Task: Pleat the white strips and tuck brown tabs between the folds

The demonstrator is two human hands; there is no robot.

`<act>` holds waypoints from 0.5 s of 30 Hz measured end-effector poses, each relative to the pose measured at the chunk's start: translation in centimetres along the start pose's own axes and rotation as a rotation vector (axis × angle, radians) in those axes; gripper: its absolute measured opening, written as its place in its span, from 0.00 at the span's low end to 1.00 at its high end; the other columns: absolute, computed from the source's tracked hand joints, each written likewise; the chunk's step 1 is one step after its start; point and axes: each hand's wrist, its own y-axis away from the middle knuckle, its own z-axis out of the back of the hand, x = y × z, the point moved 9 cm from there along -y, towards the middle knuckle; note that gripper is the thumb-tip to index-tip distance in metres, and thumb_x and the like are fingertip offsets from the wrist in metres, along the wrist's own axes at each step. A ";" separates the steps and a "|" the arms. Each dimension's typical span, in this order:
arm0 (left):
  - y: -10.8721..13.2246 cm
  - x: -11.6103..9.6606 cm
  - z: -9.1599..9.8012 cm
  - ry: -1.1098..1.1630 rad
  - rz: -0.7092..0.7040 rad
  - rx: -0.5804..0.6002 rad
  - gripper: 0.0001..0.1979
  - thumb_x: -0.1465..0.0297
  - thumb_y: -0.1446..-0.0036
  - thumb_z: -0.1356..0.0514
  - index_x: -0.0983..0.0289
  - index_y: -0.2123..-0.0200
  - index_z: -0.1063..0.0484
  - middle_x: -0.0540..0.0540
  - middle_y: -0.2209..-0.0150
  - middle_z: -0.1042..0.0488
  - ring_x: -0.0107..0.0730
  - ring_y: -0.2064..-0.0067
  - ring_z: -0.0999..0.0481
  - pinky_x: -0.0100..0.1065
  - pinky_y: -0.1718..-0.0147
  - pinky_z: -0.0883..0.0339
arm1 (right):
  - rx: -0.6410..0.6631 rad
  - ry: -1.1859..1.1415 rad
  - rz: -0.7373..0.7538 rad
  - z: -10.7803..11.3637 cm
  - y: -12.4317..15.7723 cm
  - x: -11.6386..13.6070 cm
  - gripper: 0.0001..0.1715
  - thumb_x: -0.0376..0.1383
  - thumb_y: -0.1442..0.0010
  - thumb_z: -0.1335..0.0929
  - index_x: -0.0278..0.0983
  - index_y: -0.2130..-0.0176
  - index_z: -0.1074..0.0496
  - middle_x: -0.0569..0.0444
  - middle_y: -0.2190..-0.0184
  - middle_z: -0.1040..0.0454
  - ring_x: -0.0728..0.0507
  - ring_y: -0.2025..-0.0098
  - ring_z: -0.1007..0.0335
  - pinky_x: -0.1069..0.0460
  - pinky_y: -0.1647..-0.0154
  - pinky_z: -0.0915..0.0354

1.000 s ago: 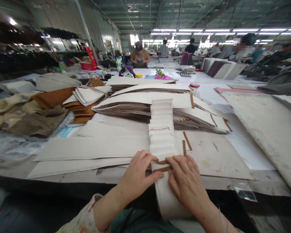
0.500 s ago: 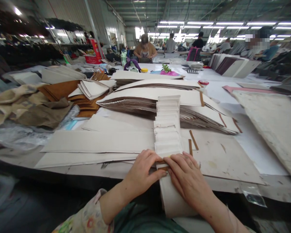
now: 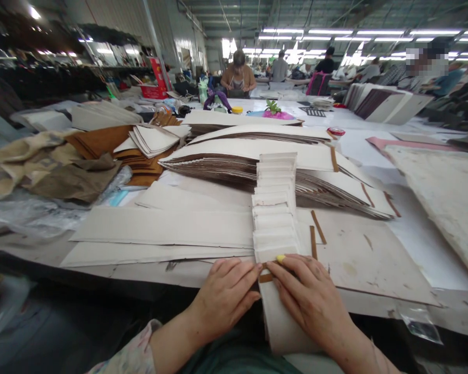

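Observation:
A stack of long off-white panels lies overlapped in steps, running toward me and over the table edge. Across its near part are narrow brown strips. At the left edge of the upper strip, my left hand touches with its fingertips, its thumb apart from the fingers. My right hand lies over the panel with its fingers stretched out, pressing on that strip. One right fingertip wears a yellow cover. Part of the upper strip is hidden under the right fingers.
Loose brown strips lie right of the stack. A thick pile of panels stands behind it, with flat panels to the left. Brown pieces and cloth lie far left. A person works across the table.
My left hand has shifted slightly down, and its thumb has come off the panel. My right fingers stay on the strip, and the yellow fingertip now shows clearly. The whole view has shifted slightly.

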 end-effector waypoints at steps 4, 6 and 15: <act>0.2 0.8 0.2 0.134 0.041 0.054 0.16 0.69 0.40 0.52 0.62 0.48 0.38 0.56 0.54 0.31 0.35 0.53 0.35 0.38 0.52 0.43 | -0.006 -0.015 -0.007 0.0 0.0 0.0 0.17 0.32 0.41 0.40 0.39 0.53 0.33 0.50 0.60 0.30 0.43 0.55 0.37 0.44 0.52 0.42; -0.4 1.9 0.6 0.262 0.122 0.067 0.13 0.70 0.39 0.53 0.61 0.53 0.34 0.55 0.58 0.30 0.32 0.55 0.34 0.34 0.54 0.41 | -0.013 -0.020 -0.001 0.1 0.1 0.1 0.16 0.32 0.41 0.40 0.38 0.53 0.33 0.50 0.59 0.30 0.43 0.54 0.37 0.44 0.51 0.42; -4.2 5.0 0.0 0.383 0.422 0.132 0.13 0.62 0.41 0.52 0.63 0.71 0.35 0.47 0.76 0.32 0.27 0.73 0.34 0.27 0.74 0.43 | -0.120 -0.016 0.030 1.2 0.3 0.6 0.15 0.32 0.40 0.41 0.36 0.54 0.32 0.49 0.60 0.29 0.43 0.54 0.36 0.45 0.52 0.41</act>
